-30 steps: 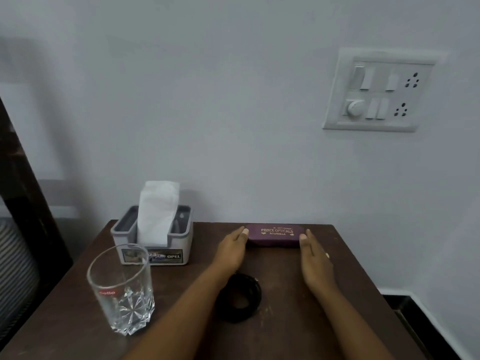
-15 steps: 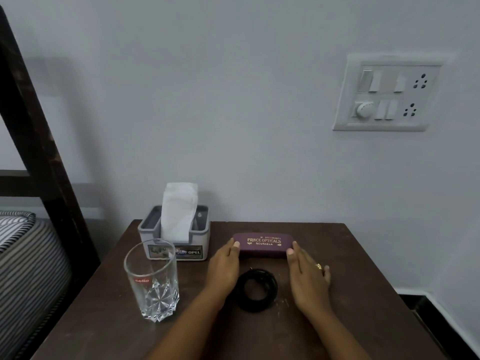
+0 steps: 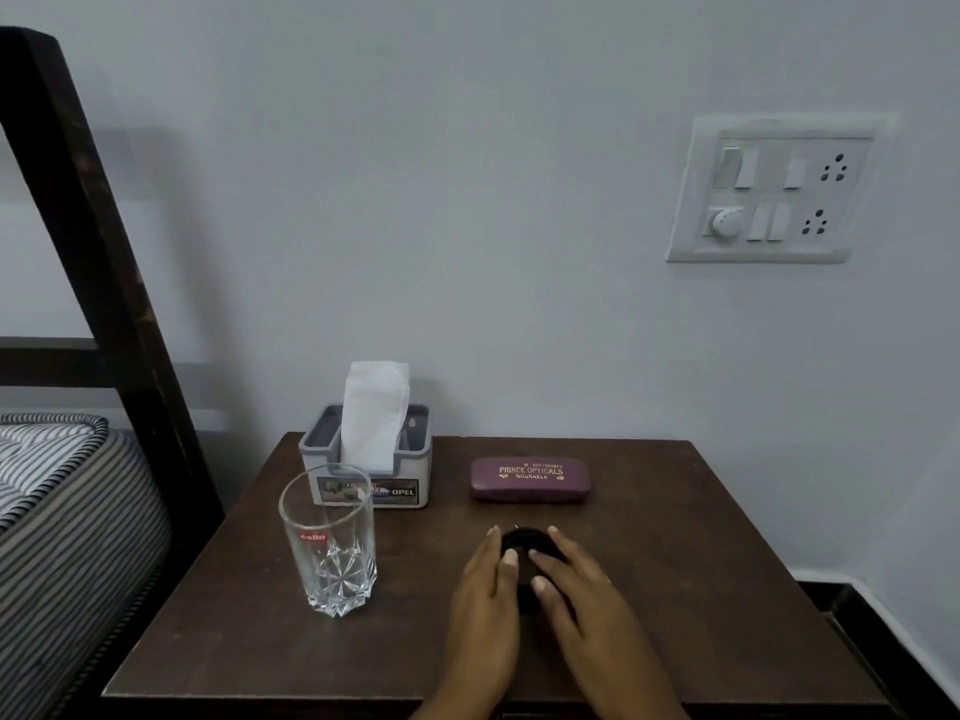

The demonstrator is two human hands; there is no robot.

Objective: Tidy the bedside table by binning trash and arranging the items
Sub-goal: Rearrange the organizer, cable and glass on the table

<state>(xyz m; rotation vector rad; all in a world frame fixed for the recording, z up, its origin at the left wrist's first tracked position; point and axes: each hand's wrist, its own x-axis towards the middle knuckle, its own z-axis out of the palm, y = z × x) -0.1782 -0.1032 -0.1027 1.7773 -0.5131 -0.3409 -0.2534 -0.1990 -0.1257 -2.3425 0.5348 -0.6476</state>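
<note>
The purple spectacle case [image 3: 530, 480] reads "PRINCE OPTICALS, ROURKELA" and lies shut at the rear of the tabletop [image 3: 701, 563]; the grey tissue holder [image 3: 410, 454], marked "OPEL", carries one white tissue [image 3: 373, 413] standing upright. The clear glass [image 3: 329, 543], marked "cello", stands empty before it. Left hand [image 3: 485, 595] and right hand [image 3: 576, 600] cup the black coiled cable [image 3: 525, 540], fingers loosely spread; whether either grip has closed on it cannot be told.

On the table [image 3: 675, 589], the glass [image 3: 328, 543] stands before the tissue box [image 3: 366, 472]; the glasses case [image 3: 530, 480] lies right of the box.
</note>
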